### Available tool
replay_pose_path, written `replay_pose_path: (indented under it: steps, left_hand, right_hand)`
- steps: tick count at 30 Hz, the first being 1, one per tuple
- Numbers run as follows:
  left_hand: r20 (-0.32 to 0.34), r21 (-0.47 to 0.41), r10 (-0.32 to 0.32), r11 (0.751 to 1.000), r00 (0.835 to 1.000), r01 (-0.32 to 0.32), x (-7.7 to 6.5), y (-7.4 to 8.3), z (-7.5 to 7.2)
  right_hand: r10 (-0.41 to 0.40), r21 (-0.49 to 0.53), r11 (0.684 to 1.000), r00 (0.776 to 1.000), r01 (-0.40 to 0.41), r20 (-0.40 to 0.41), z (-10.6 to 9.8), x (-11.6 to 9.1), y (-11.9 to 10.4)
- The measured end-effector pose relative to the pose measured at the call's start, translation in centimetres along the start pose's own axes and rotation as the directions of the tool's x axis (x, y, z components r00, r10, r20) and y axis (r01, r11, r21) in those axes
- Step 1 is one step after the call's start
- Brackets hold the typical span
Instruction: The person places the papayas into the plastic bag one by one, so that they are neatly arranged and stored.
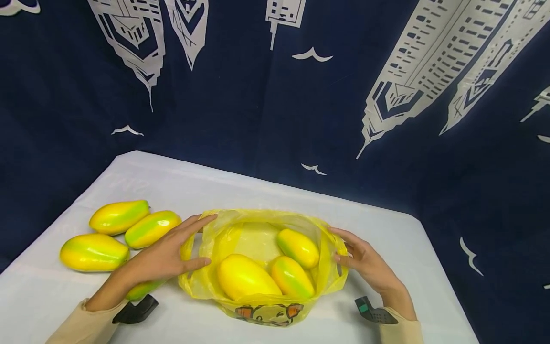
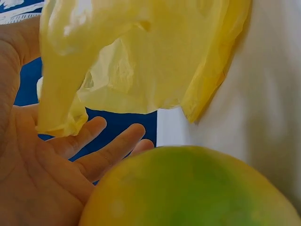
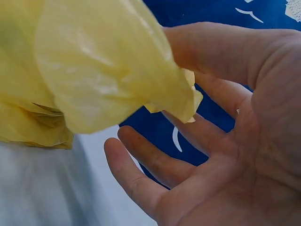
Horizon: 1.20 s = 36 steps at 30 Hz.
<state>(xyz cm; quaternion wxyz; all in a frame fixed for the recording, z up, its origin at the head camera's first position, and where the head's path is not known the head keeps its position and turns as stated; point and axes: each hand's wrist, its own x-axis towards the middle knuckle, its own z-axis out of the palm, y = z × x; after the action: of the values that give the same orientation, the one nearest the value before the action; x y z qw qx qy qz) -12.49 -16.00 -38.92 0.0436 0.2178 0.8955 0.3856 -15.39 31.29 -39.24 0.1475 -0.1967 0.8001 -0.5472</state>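
A yellow plastic bag [image 1: 258, 306] with a cartoon face on its front stands with its mouth spread wide. Inside lie three oblong yellow-green fruits, among them a large one [image 1: 247, 277] and a smaller one [image 1: 299, 248]. My left hand [image 1: 172, 246] is at the bag's left handle, thumb and fingers apart; the left wrist view shows spread fingers [image 2: 113, 153]. At the right handle, my right hand [image 1: 365, 260] touches the bag with thumb and forefinger, its other fingers [image 3: 155, 162] loosely extended. Yellow plastic hides part of both thumbs.
Left of the bag lie three more such fruits: a rear one [image 1: 119, 217], a middle one [image 1: 152, 229] and a front one [image 1: 94, 252]. Another fruit [image 1: 143, 289] is partly hidden under my left wrist. A white cloth covers the table [image 1: 378, 224]; a dark blue patterned curtain [image 1: 266, 114] hangs behind.
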Motion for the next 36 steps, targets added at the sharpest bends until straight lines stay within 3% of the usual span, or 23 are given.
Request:
replay_pose_path:
  steps: [20,26,36]
  left_hand:
    - [-0.041,-0.007,0.044,0.999,0.998,-0.044,-0.2,0.4,-1.1]
    - [-0.086,-0.033,0.03,0.999,0.996,-0.033,-0.9,0.4,-2.7]
    - [-0.133,0.075,0.031,0.997,0.991,-0.021,-1.1,-1.3,-6.9]
  right_hand:
    - [0.038,-0.047,0.998,0.999,-0.039,-0.02,-0.2,-0.1,-0.6]
    - [0.047,-0.058,0.997,0.999,-0.049,-0.023,0.1,0.0,-0.6]
    - [0.053,-0.07,0.996,0.998,-0.055,-0.031,0.1,0.0,-0.6]
